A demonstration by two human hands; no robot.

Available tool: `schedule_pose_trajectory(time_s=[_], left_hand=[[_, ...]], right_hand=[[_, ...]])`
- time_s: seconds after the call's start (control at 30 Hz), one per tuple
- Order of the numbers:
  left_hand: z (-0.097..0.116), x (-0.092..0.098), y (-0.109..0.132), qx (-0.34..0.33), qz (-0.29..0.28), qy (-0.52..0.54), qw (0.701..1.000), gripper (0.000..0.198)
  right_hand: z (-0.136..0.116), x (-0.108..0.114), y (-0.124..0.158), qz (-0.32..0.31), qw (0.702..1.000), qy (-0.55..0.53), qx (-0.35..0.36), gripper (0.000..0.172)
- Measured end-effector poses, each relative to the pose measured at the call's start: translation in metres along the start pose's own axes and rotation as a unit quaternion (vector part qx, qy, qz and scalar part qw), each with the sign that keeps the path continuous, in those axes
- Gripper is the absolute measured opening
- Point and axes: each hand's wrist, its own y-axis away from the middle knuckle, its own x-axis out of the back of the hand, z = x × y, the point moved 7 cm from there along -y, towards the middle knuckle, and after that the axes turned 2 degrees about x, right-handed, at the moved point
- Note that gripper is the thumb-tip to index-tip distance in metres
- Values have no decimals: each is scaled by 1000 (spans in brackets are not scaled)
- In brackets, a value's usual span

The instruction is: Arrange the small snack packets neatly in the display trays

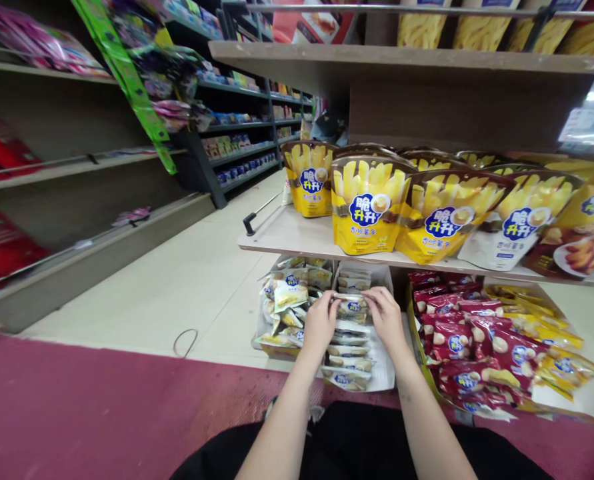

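Note:
Both my hands pinch one small white snack packet (354, 308) by its two ends, above a white carton (383, 363) on the floor. My left hand (321, 321) has the left end and my right hand (384, 312) the right end. Similar packets stand in a row in this carton, in front of and behind the held one. Just left of it, a second carton (271, 345) holds jumbled packets, with one pale snack packet (291, 290) lying on top.
Right of my hands, a box holds dark red snack packets (457, 340) and yellow ones (531, 327). A low shelf edge (297, 241) overhangs the cartons, carrying large yellow snack pouches (369, 207). On the floor at left lies a thin loop (185, 342). More shelving (151, 213) runs along the left.

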Motion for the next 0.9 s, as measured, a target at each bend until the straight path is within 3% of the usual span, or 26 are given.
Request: schedule_pose_trajectory(time_s=[0.17, 0.33, 0.4, 0.53, 0.73, 0.9], left_hand=[[-21, -7, -4, 25, -45, -62, 997, 18], [-14, -9, -4, 10, -60, -88, 994, 19], [-6, -6, -2, -3, -49, -95, 994, 30], [11, -10, 2, -73, -64, -110, 989, 48], [10, -24, -1, -117, -130, -60, 983, 34], [4, -30, -2, -104, -171, -91, 976, 29]], right_hand=[[59, -7, 13, 71, 982, -57, -165, 32], [92, -16, 17, 69, 980, -23, -185, 28], [98, -18, 15, 60, 980, -3, -192, 32], [101, -18, 9, 21, 981, 34, -191, 34], [81, -14, 4, -9, 985, 84, -150, 35], [72, -12, 3, -1, 986, 89, -138, 19]])
